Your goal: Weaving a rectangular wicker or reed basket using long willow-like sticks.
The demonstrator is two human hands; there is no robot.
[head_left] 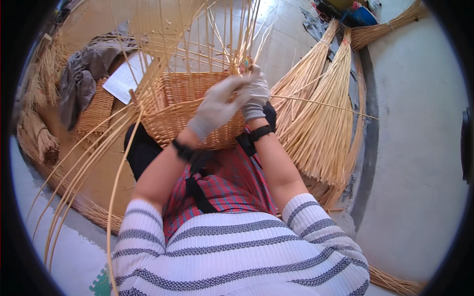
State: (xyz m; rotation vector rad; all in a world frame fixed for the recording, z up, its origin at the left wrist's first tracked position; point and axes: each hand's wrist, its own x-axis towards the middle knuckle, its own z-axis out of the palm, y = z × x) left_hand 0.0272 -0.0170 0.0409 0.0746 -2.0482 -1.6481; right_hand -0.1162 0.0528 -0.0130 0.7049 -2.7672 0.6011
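Note:
A partly woven wicker basket [190, 116] rests on my lap, its upright stakes [202, 39] rising above the woven wall. My left hand [219, 101], in a whitish glove, lies across the basket's near right side with its fingers reaching toward the other hand. Motion blurs those fingers. At the right corner my right hand [256, 93], also gloved, is closed by the stakes. From it a long thin wicker strand [321, 103] runs out to the right. Loose rods [94, 158] fan out from the basket's left corner, past my left arm.
Large bundles of pale wicker rods [321, 123] lie to the right, another bundle [390, 29] beyond them. On the left are a grey cloth [84, 74], a white paper sheet [128, 79], a woven wicker piece [96, 111] and a tied bundle [39, 138].

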